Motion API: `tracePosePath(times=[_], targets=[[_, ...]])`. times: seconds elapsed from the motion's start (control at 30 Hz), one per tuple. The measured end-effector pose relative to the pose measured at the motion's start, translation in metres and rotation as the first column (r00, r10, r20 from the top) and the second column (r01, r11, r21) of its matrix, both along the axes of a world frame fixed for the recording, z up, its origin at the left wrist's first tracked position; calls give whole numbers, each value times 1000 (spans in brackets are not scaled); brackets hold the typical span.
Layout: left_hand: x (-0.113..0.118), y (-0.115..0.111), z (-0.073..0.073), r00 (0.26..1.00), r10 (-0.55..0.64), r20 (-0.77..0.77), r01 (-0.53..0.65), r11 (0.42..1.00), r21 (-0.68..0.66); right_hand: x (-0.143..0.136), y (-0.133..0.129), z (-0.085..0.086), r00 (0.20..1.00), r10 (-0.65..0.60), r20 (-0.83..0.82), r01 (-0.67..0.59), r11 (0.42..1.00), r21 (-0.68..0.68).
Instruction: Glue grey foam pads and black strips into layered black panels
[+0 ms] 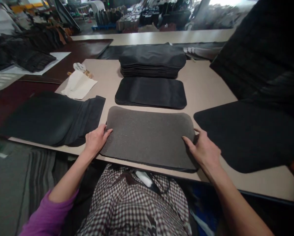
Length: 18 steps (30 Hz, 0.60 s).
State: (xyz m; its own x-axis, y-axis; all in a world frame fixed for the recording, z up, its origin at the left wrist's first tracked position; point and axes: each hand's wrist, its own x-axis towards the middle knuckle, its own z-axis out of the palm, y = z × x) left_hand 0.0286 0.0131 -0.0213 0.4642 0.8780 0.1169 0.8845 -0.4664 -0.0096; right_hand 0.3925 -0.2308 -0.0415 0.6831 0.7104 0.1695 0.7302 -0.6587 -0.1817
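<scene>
Two bare hands hold a flat grey-brown panel with rounded corners by its two ends. The left hand pinches the left end, thumb and fingers at the rim. The right hand grips the right end, thumb on top, fingers curled around the side; their tips are hidden.

The grey-brown panel lies at the front of a beige table, right in front of the person, just inside the near edge. A dark rim shows at its lower right; whether that is a second layer, I cannot tell. If the hands pull unevenly, the panel could twist, and any layers beneath could slip out of line. Drawn nearer the body, it could tip over the edge or catch on the checked apron.

Just beyond the panel is a low black stack; a push forward could knock its edges askew. Behind that, a taller black stack has a wavy top piece and might slide if bumped. Black sheets lie to the left, a black panel to the right, near enough for a wide swing to brush.
</scene>
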Motion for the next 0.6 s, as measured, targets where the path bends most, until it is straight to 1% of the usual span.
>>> tracePosePath(times=[0.1,0.23,0.37,0.5,0.6], targets=[[1,-2,2,999,4,-51,-4,1000,-13,-2,0,2,1000,21,8,-21,1000,15],[0,-1,3,999,-3,-46,1,999,-37,-3,0,3,1000,25,-2,-25,999,38],[-3,4,4,1000,-1,-8,0,1000,-27,1,0,8,993,27,-116,-11,991,131],[-6,12,7,999,10,44,-8,1000,-29,6,-4,19,971,24,-238,34,971,235],[-10,17,9,996,14,83,-12,1000,-29,6,-7,26,961,49,-271,38,951,308]])
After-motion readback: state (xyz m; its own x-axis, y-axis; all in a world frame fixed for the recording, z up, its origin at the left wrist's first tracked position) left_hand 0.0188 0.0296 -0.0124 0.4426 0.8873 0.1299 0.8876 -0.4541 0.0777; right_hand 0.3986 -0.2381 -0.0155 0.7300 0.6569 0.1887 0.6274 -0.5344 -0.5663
